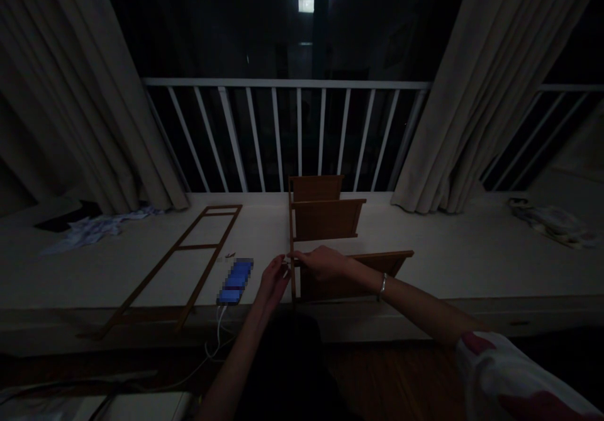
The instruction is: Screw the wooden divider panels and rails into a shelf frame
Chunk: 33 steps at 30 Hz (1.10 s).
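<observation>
A brown wooden shelf rack [329, 219] stands on the pale ledge, with several boards jutting right from a narrow side frame. My right hand [323, 262] is closed over the corner where the nearest board [358, 276] meets that frame, its index finger pointing left. Just left of the frame, my left hand [274, 279] has its fingertips pinched around something small and pale, too dim to name. The two hands' fingertips nearly meet at the frame. Further left, a separate ladder-like wooden frame [198, 246] lies flat on the ledge.
A phone [234, 281] with a lit screen and white cables [218, 333] lies left of my hands. Small loose parts [229, 255] are behind it. Crumpled papers [94, 229] lie far left. A white railing [287, 83] and curtains [453, 112] stand behind; the room is dark.
</observation>
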Motion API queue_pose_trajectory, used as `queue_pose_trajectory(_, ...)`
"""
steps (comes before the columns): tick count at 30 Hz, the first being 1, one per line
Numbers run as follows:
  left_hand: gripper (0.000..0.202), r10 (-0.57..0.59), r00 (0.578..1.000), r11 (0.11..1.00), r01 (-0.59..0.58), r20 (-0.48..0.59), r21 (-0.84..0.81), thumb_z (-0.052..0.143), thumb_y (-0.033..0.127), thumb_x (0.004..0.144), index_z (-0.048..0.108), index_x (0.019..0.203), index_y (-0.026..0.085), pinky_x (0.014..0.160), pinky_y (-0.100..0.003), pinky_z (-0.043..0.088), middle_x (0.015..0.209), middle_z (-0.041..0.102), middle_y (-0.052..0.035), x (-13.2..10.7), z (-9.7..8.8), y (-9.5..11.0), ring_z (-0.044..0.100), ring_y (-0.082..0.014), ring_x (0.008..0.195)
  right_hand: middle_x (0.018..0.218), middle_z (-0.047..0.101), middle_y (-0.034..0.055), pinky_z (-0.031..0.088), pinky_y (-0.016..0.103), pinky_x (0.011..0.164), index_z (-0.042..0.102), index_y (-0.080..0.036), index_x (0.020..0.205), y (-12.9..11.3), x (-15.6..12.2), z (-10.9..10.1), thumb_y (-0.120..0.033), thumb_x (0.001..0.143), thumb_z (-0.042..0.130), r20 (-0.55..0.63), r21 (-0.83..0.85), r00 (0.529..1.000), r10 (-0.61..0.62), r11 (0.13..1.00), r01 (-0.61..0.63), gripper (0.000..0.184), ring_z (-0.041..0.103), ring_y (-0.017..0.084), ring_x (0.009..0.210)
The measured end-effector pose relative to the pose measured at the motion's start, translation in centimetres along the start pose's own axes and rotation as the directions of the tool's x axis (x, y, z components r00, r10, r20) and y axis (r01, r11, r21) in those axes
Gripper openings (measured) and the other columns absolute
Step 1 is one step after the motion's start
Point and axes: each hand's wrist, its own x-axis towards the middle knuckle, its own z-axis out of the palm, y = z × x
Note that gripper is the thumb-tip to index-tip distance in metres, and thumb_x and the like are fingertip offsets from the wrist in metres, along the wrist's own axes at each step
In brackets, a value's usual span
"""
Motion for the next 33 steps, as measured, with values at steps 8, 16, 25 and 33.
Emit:
queue_pose_trajectory(8,0.027,-0.102,0.995,0.995,0.102,-0.022,-0.018,0.062,0.032,0.064,0.057,0.086,0.017,0.064,-0.022,0.044,0.082,0.06,-0.0029,0.2,-0.5,-0.5,0.056,-0.0102,0.073,0.097,0.06,0.011,0.037,0.026,0.061,0.016,-0.021,0.126,-0.1,0.0,-0.2,-0.026,0.072,0.049,0.004,0.006,1.0,-0.002,1.0,0.002,0.064,0.058,0.022,0.076)
queue_pose_trajectory(16,0.024,-0.147,0.987,0.989,0.148,-0.063,0.01,0.061,0.036,0.065,0.057,0.077,0.015,0.061,-0.023,0.044,0.075,0.061,-0.0031,-0.2,0.1,0.1,0.056,-0.0107,0.069,0.098,0.059,0.011,0.037,0.026,0.061,0.015,-0.02,0.127,0.0,-0.1,-0.1,-0.026,0.072,0.049,0.003,0.003,1.0,0.001,1.0,-0.001,0.065,0.058,0.022,0.077)
queue_pose_trajectory(25,0.027,-0.155,0.987,0.987,0.157,-0.036,0.043,0.062,0.033,0.064,0.057,0.084,0.015,0.062,-0.022,0.041,0.082,0.061,-0.0041,-0.5,-0.1,0.8,0.056,-0.0104,0.072,0.098,0.059,0.0103,0.037,0.025,0.062,0.014,-0.02,0.128,0.0,-0.1,-0.3,-0.023,0.07,0.05,-0.004,0.016,1.0,-0.001,1.0,0.001,0.068,0.058,0.022,0.079)
queue_pose_trajectory(33,0.031,-0.01,1.0,0.992,0.013,-0.025,0.123,0.06,0.035,0.065,0.053,0.092,0.021,0.063,-0.021,0.039,0.09,0.057,-0.002,-0.6,0.4,0.4,0.054,-0.0099,0.076,0.096,0.06,0.0113,0.036,0.026,0.061,0.013,-0.021,0.128,0.0,-0.2,-0.1,-0.023,0.07,0.05,0.001,0.008,1.0,0.003,1.0,-0.003,0.068,0.058,0.022,0.076)
